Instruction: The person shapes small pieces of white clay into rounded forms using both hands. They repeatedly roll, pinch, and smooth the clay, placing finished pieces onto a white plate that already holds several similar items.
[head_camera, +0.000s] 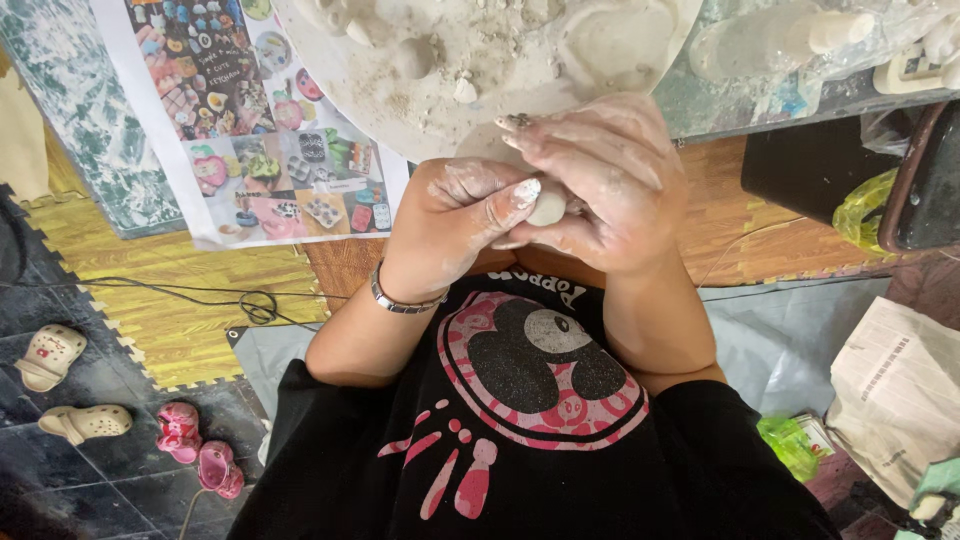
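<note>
Clay ball (548, 207) sits pinched between your 2 hands: left hand (452, 225) and right hand (600, 185) both closed around it, below round tray (330, 70).

Count: 4 small shoes on the floor, left of the shirt (540, 450): 2 cream (50, 355), 2 pink (180, 430). 1 clay lump (549, 207), 1 bracelet (400, 300), 1 poster (250, 120).

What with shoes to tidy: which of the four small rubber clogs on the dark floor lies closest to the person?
The pink rubber clog lowest in view, beside the black sleeve; its pink partner and both cream clogs lie farther left.
</note>
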